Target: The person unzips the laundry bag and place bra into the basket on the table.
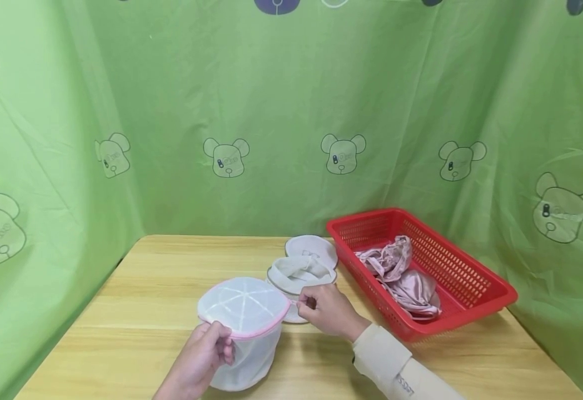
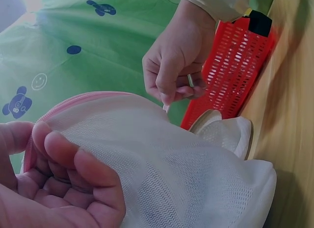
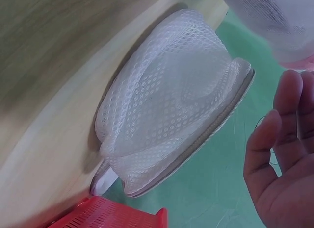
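Observation:
A white mesh laundry bag (image 1: pixel 253 361) with a pink zipper rim stands upright on the table, its round top showing pale crossing lines. My left hand (image 1: pixel 198 353) pinches the near left part of that rim between thumb and fingers. At the bag's right edge, my right hand (image 1: pixel 328 311) pinches a small pale tab or cord; the fingers hide most of it. In the left wrist view the bag (image 2: pixel 181 164) stretches between the left hand (image 2: pixel 73 184) and the right hand (image 2: pixel 176 61). Just behind is a second white mesh bag (image 3: pixel 167 95) with a greyish zipper.
A red plastic basket (image 1: pixel 506 294) holds crumpled pink garments (image 1: pixel 413 291) at the right. A round, flat white piece (image 1: pixel 311 250) lies between the back edge and the second bag. Green curtains (image 1: pixel 281 205) enclose the wooden table (image 1: pixel 166 289).

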Action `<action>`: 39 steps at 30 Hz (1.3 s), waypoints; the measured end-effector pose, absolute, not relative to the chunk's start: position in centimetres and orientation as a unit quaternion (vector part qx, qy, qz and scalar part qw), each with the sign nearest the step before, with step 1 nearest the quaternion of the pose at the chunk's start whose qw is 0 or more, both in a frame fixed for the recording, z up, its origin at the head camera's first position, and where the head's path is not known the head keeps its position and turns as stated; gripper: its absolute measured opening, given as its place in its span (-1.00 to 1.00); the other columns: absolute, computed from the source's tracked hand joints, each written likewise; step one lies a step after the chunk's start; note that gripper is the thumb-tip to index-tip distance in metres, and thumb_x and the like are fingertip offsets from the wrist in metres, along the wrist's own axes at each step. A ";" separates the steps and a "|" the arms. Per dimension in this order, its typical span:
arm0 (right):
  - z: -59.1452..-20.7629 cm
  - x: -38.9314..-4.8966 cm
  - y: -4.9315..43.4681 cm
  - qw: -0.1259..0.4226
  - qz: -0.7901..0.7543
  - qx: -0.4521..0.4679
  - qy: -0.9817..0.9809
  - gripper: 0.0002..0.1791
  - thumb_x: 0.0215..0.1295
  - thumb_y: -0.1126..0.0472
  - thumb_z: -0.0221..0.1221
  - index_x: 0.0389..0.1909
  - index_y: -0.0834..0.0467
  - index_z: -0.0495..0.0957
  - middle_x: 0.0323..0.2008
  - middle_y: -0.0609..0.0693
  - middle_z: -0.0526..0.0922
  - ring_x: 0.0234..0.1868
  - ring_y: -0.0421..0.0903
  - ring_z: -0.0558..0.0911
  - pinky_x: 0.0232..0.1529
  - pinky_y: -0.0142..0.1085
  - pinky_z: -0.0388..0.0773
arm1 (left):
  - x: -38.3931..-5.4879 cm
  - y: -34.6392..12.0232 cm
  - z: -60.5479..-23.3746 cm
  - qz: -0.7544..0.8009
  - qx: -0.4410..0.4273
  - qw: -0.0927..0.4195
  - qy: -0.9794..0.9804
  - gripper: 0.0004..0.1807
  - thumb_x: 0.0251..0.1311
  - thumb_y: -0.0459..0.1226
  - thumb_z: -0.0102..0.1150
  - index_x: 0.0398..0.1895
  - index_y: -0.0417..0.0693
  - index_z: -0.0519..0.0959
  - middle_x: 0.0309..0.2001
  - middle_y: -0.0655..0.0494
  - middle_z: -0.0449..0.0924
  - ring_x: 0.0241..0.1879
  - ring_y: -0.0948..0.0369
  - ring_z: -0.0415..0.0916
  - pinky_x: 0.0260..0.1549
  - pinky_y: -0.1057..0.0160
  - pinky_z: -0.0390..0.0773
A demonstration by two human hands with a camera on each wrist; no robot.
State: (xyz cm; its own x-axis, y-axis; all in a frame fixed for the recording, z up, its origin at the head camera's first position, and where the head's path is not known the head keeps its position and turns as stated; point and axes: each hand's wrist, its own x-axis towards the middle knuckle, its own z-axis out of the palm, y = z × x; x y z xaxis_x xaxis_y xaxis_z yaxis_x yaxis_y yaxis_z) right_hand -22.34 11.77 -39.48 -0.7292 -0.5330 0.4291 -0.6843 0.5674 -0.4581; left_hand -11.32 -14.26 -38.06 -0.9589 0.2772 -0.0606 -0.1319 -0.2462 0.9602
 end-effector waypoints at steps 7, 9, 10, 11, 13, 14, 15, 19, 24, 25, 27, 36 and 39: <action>-39.5 -22.1 11.7 0.117 0.324 0.353 -0.870 -0.80 0.07 0.31 0.20 -0.64 -0.01 0.51 -0.69 -0.33 0.35 -0.61 -0.39 0.32 -0.61 -0.46 0.33 | -11.5 -14.2 -38.5 0.796 0.022 0.114 0.594 -0.87 0.32 -0.33 -0.17 -0.41 -0.05 0.33 -0.54 0.23 0.31 -0.53 0.34 0.31 -0.40 0.39 0.43; -39.5 -22.0 11.8 0.116 0.328 0.356 -0.867 -0.80 0.07 0.32 0.20 -0.64 -0.01 0.51 -0.69 -0.32 0.35 -0.61 -0.39 0.32 -0.61 -0.46 0.34 | -11.6 -14.2 -38.6 0.799 0.013 0.110 0.591 -0.88 0.33 -0.32 -0.16 -0.40 -0.05 0.32 -0.53 0.22 0.30 -0.52 0.34 0.31 -0.39 0.39 0.43; -39.5 -21.9 11.8 0.115 0.330 0.358 -0.866 -0.80 0.07 0.32 0.20 -0.64 -0.01 0.51 -0.68 -0.32 0.35 -0.61 -0.39 0.32 -0.61 -0.46 0.34 | -11.7 -14.2 -38.6 0.801 0.009 0.108 0.589 -0.87 0.34 -0.31 -0.16 -0.40 -0.05 0.32 -0.52 0.22 0.30 -0.52 0.33 0.31 -0.39 0.39 0.43; -39.6 -21.9 11.8 0.115 0.331 0.360 -0.865 -0.80 0.07 0.33 0.20 -0.64 -0.01 0.51 -0.68 -0.32 0.36 -0.61 -0.39 0.32 -0.61 -0.46 0.34 | -11.7 -14.2 -38.7 0.803 0.004 0.106 0.587 -0.86 0.35 -0.29 -0.15 -0.41 -0.04 0.32 -0.52 0.22 0.30 -0.51 0.33 0.31 -0.39 0.38 0.43; -39.6 -21.8 11.8 0.114 0.334 0.362 -0.863 -0.81 0.07 0.33 0.20 -0.63 0.00 0.52 -0.68 -0.32 0.36 -0.61 -0.39 0.32 -0.61 -0.46 0.35 | -11.8 -14.2 -38.7 0.807 -0.008 0.101 0.582 -0.83 0.37 -0.25 -0.13 -0.42 -0.04 0.32 -0.51 0.22 0.30 -0.51 0.33 0.31 -0.39 0.38 0.43; -39.6 -21.8 11.8 0.115 0.335 0.364 -0.862 -0.81 0.07 0.33 0.20 -0.62 0.00 0.52 -0.68 -0.32 0.36 -0.61 -0.39 0.32 -0.61 -0.46 0.35 | -11.8 -14.2 -38.8 0.809 -0.015 0.098 0.579 -0.82 0.38 -0.22 -0.10 -0.42 -0.03 0.33 -0.51 0.22 0.30 -0.51 0.33 0.31 -0.40 0.38 0.42; -39.6 -21.7 11.8 0.115 0.336 0.365 -0.861 -0.81 0.07 0.33 0.20 -0.62 0.01 0.52 -0.68 -0.32 0.36 -0.60 -0.40 0.33 -0.61 -0.46 0.35 | -11.9 -14.2 -38.8 0.812 -0.023 0.095 0.575 -0.80 0.39 -0.20 -0.08 -0.41 -0.03 0.33 -0.50 0.22 0.30 -0.51 0.33 0.31 -0.40 0.38 0.42; -39.4 -21.4 11.7 0.116 0.338 0.373 -0.856 -0.81 0.05 0.34 0.20 -0.64 0.00 0.51 -0.68 -0.33 0.35 -0.61 -0.40 0.32 -0.61 -0.48 0.33 | -12.0 -14.1 -38.8 0.818 -0.045 0.077 0.568 -0.74 0.40 -0.09 -0.02 -0.40 -0.03 0.35 -0.51 0.24 0.32 -0.51 0.34 0.32 -0.42 0.39 0.41; -39.3 -21.1 11.5 0.115 0.345 0.383 -0.849 -0.78 0.05 0.33 0.22 -0.65 -0.01 0.49 -0.69 -0.33 0.35 -0.61 -0.41 0.31 -0.61 -0.48 0.33 | -12.0 -13.9 -38.8 0.826 -0.052 0.054 0.559 -0.78 0.38 -0.13 0.03 -0.35 -0.05 0.37 -0.46 0.21 0.39 -0.52 0.35 0.35 -0.45 0.40 0.43; -39.3 -21.0 11.5 0.114 0.347 0.385 -0.848 -0.78 0.05 0.34 0.22 -0.65 -0.01 0.49 -0.69 -0.33 0.35 -0.61 -0.41 0.31 -0.61 -0.48 0.33 | -12.0 -13.9 -38.8 0.828 -0.054 0.050 0.556 -0.81 0.38 -0.16 0.03 -0.34 -0.06 0.36 -0.45 0.20 0.40 -0.53 0.35 0.36 -0.46 0.40 0.43; -39.3 -20.9 11.4 0.113 0.351 0.389 -0.844 -0.77 0.05 0.35 0.22 -0.65 -0.01 0.49 -0.68 -0.33 0.36 -0.61 -0.41 0.32 -0.61 -0.48 0.34 | -12.0 -13.8 -38.8 0.831 -0.060 0.041 0.551 -0.85 0.35 -0.23 0.05 -0.32 -0.09 0.35 -0.43 0.18 0.42 -0.54 0.34 0.38 -0.48 0.40 0.43; -39.0 -20.2 11.2 0.126 0.362 0.413 -0.826 -0.78 0.02 0.38 0.20 -0.65 0.00 0.50 -0.67 -0.33 0.36 -0.60 -0.42 0.32 -0.61 -0.52 0.32 | -12.2 -13.8 -39.2 0.822 -0.071 0.041 0.564 -0.80 0.39 -0.15 0.03 -0.38 -0.04 0.40 -0.45 0.21 0.41 -0.51 0.33 0.36 -0.46 0.38 0.42; -38.8 -20.0 11.0 0.132 0.362 0.420 -0.821 -0.78 0.01 0.38 0.20 -0.66 0.00 0.50 -0.68 -0.33 0.36 -0.60 -0.43 0.32 -0.61 -0.53 0.31 | -12.2 -13.7 -39.3 0.818 -0.067 0.052 0.568 -0.76 0.40 -0.11 0.02 -0.40 -0.02 0.41 -0.46 0.22 0.39 -0.51 0.33 0.35 -0.46 0.38 0.42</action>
